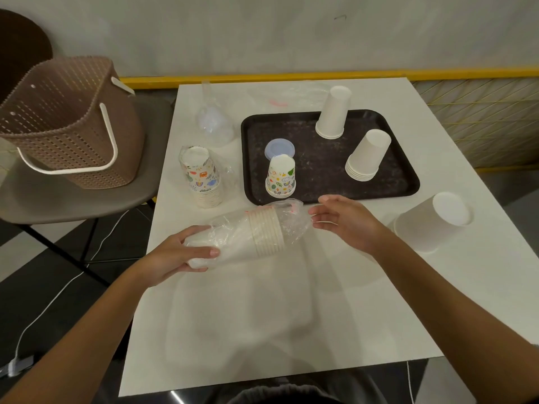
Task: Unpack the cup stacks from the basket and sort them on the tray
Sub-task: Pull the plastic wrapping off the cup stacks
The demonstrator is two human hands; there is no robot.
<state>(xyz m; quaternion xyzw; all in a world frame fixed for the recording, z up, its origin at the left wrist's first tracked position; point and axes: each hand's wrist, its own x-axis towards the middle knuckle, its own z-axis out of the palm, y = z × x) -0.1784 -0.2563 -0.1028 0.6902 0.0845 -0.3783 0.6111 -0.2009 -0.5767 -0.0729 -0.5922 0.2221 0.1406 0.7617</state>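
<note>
A: What are the fingers doing?

B: The left hand (178, 255) curls round the closed end of the bagged stack (256, 234), thumb on top and fingers under. The right hand (344, 223) is loose, fingers nearly straight, holding nothing, at the bag's open mouth. Whether its tips touch the film I cannot tell.

A: And the stack itself?

B: White paper cups, nested, lying on their side in crinkled clear film. The ribbed rims point toward the right hand. It is over the table (291, 316), just in front of the tray (402, 182).

A: The tray?

B: Black, rectangular, with rounded corners and a scuffed matt floor. A printed stack (280, 177) stands upside down at its near left, with a round translucent lid (279, 147) just behind. There are also two white stacks, one (332, 113) at the far rim and one (366, 156) nearer, right of middle.

A: Off the tray?

B: A wide cup (431, 223) stands upside down to the right. A wrapped printed stack (201, 176) stands left of the tray, with empty bags (214, 121) behind it.

A: The room?

B: The table is smooth, white and square-edged. Left of it a grey moulded chair (87, 199) carries the basket (67, 121), brown perforated plastic with cream handles. Behind is a pale plastered wall (262, 33) with a yellow rail (291, 76) at its foot. A white cable (58, 295) lies on the dark floor.
</note>
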